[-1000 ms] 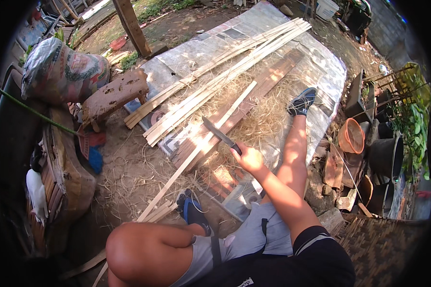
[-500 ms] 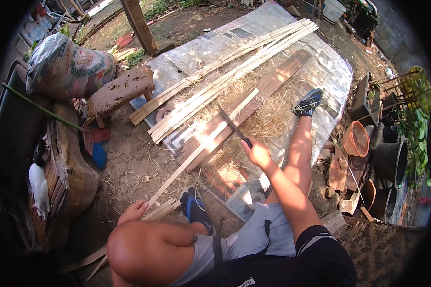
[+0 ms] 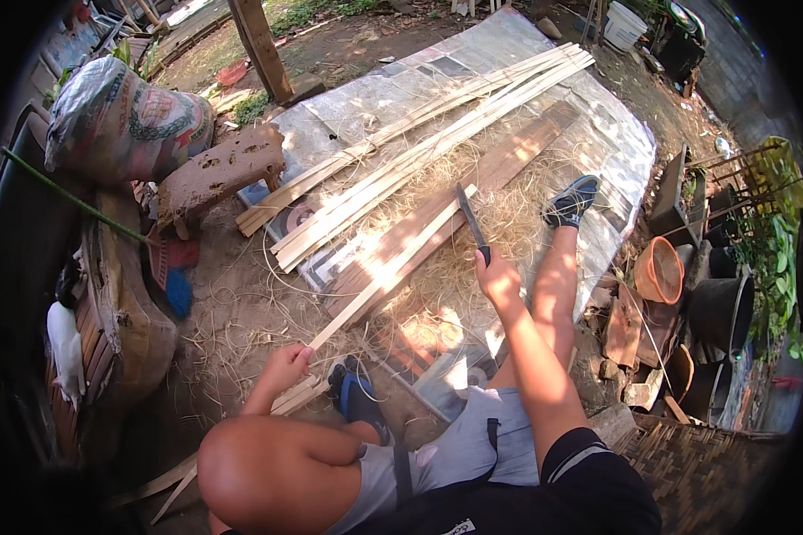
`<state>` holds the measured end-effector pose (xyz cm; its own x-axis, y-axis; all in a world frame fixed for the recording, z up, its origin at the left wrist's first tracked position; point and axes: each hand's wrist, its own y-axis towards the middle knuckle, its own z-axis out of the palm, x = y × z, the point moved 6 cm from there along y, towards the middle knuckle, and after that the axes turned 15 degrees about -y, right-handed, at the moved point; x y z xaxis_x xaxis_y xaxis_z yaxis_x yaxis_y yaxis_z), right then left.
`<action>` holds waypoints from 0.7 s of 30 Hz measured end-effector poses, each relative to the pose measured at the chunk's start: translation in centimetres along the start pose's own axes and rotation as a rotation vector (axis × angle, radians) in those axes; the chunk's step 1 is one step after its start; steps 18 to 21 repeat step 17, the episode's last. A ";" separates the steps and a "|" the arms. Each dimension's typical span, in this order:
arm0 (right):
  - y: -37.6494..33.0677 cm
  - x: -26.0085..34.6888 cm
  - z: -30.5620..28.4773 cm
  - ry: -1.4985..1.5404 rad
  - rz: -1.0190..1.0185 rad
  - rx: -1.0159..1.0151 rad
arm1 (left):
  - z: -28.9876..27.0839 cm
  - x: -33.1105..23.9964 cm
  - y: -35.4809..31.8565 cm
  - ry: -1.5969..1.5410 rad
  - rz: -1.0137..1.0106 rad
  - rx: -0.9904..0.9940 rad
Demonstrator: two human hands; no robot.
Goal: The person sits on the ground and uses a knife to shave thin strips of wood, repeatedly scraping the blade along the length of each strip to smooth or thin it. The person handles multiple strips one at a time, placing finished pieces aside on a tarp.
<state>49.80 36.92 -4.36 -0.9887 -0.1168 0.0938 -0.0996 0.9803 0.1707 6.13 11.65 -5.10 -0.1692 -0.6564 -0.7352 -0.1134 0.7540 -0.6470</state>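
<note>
My left hand [image 3: 287,366] is closed around the near part of a long, pale strip of wood or bamboo [image 3: 379,287]. The strip slants away to the right, over a dark wooden plank [image 3: 522,160]. In my right hand [image 3: 500,276] is a knife [image 3: 472,218] with a black handle, its blade pointing away from me. The blade lies by the far end of the strip; I cannot tell whether they touch. Thin curled shavings [image 3: 500,218] are heaped around the plank, between my shod feet.
Long pale strips [image 3: 437,138] lie in bundles on a grey printed sheet [image 3: 611,134]. At left are a stuffed sack [image 3: 129,120], a worn brown block [image 3: 223,165] and a white animal [image 3: 65,343]. An orange pot [image 3: 659,270] and black buckets [image 3: 723,308] stand at right.
My left hand has moved forward and to the right along the strip's line. The knife has shifted right and turned, its tip now pointing more straight away from me.
</note>
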 end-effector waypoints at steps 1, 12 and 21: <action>-0.3 1.2 -0.1 0.005 -0.026 0.016 | 0.1 -1.2 -0.7 0.125 0.174 -0.074; -8.9 12.9 -3.2 0.110 -0.452 0.330 | 0.4 -3.4 -2.3 0.726 0.432 -0.288; -6.7 10.7 -1.3 0.105 -0.227 0.423 | 0.8 -3.9 -1.7 0.777 0.327 -0.272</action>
